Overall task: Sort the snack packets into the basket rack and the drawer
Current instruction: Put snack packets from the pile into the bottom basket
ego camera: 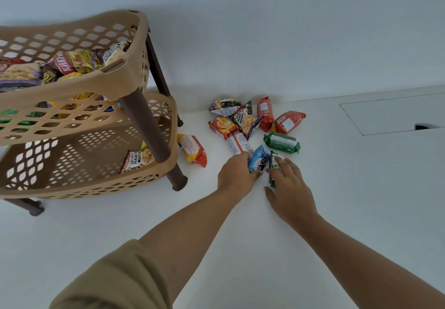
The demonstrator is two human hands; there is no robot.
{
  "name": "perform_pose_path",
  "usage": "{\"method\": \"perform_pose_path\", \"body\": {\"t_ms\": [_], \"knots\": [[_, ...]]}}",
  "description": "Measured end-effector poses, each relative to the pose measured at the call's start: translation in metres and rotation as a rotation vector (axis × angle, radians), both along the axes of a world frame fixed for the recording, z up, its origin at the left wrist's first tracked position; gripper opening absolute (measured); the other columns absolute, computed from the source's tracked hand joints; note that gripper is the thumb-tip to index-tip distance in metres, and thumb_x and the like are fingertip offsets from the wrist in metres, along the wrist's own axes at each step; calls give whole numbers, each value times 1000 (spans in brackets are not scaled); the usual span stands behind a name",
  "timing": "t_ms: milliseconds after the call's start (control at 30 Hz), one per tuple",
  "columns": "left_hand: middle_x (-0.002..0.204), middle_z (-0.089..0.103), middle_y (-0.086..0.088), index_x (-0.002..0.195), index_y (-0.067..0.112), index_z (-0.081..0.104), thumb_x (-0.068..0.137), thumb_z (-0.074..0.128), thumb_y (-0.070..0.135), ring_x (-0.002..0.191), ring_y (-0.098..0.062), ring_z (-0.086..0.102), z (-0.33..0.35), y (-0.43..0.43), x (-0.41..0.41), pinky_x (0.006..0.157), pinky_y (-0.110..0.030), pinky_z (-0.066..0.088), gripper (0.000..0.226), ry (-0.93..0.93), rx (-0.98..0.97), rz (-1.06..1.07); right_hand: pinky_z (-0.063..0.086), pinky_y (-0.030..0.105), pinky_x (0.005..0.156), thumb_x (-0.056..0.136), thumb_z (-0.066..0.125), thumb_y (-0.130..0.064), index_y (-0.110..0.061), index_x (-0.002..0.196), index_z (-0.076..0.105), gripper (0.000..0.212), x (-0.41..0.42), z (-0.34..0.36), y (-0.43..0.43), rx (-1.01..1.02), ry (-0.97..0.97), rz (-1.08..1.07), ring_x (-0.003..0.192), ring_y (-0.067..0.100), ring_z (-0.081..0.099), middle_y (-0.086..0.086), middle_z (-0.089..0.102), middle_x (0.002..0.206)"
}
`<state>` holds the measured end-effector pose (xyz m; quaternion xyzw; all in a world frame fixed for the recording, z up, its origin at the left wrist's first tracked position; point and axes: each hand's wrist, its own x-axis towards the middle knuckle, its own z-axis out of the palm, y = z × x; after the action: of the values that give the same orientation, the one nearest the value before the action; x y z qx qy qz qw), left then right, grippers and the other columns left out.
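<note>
A tan basket rack [125, 80] with brown legs stands at the left, its tiers holding several snack packets. A pile of packets lies on the white floor by the wall. My left hand [237, 176] rests on the floor with its fingers closing on a blue packet [257, 158]. My right hand [290, 188] lies over a small green packet [273, 164], fingers spread on top of it. Beyond them sit a larger green packet [281, 143], red packets [287, 122] and a peanut packet [248, 121]. An orange-yellow packet [192, 149] lies beside the rack's leg.
A white drawer front or panel [385, 113] with a dark handle notch [425, 126] sits at the right along the wall. The rack's lowest tier holds a peanut packet [138, 160]. White floor stretches in front of the pile.
</note>
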<state>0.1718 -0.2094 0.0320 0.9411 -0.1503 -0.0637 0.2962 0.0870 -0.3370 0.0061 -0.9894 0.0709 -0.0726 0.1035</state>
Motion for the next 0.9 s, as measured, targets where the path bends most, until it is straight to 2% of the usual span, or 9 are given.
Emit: {"method": "perform_pose_path", "body": {"t_ms": [100, 200, 333, 400, 467, 567, 633, 733, 900], "knots": [[116, 63, -5, 128, 15, 56, 85, 75, 32, 101, -20, 61, 0, 1, -4, 73, -28, 50, 50, 43, -22, 23, 50, 38, 93, 84, 70, -20, -18, 124, 60, 42, -12, 2, 3, 53, -41, 0, 137, 29, 35, 9, 44, 147], [120, 60, -8, 132, 11, 54, 85, 74, 25, 107, -24, 60, -1, 13, -13, 88, -34, 52, 53, 94, -68, 57, 54, 39, 87, 79, 72, -8, -13, 115, 65, 37, -29, 5, 8, 143, -96, -2, 131, 31, 43, 12, 51, 140], [106, 65, -6, 112, 12, 67, 83, 75, 21, 93, -21, 64, -4, 42, -39, 80, -33, 55, 32, 156, -140, 79, 52, 36, 89, 78, 73, -12, -15, 115, 65, 38, -50, 4, 24, 164, -103, 37, 130, 29, 45, 9, 53, 139], [95, 66, 1, 105, 17, 68, 81, 77, 21, 87, -17, 63, -4, 60, -53, 76, -28, 56, 26, 207, -233, 147, 51, 34, 89, 77, 75, -15, -17, 115, 65, 40, -57, 3, 36, 179, -98, 66, 128, 28, 47, 7, 53, 137], [93, 62, 8, 110, 22, 65, 80, 79, 22, 88, -13, 62, -2, 81, -66, 72, -20, 52, 33, 275, -319, 224, 50, 32, 90, 74, 76, -16, -18, 114, 66, 41, -63, 2, 50, 219, -95, 78, 127, 26, 49, 5, 54, 137], [105, 60, 8, 129, 19, 57, 80, 79, 22, 90, -7, 59, 4, 117, -85, 71, -14, 48, 54, 402, -418, 304, 50, 31, 88, 71, 80, -21, -21, 107, 68, 38, -70, 2, 74, 270, -94, 109, 123, 24, 52, 2, 56, 135], [103, 62, 10, 126, 22, 60, 82, 78, 20, 90, -6, 60, 10, 143, -97, 64, -12, 46, 48, 458, -450, 319, 49, 29, 86, 69, 82, -25, -24, 101, 70, 34, -74, 5, 92, 280, -90, 130, 120, 22, 54, -1, 58, 134], [101, 67, 9, 101, 31, 67, 80, 78, 19, 92, -10, 63, 18, 184, -113, 67, -16, 51, 27, 509, -493, 335, 45, 24, 88, 70, 82, -30, -27, 96, 69, 30, -78, 10, 121, 304, -84, 136, 118, 18, 55, -5, 58, 132], [103, 69, 5, 100, 27, 67, 73, 81, 20, 96, -13, 64, 35, 249, -123, 81, -30, 57, 31, 547, -526, 402, 44, 17, 83, 68, 81, -22, -28, 92, 66, 29, -84, 23, 175, 409, -146, 124, 111, 15, 59, -10, 58, 128]]}}
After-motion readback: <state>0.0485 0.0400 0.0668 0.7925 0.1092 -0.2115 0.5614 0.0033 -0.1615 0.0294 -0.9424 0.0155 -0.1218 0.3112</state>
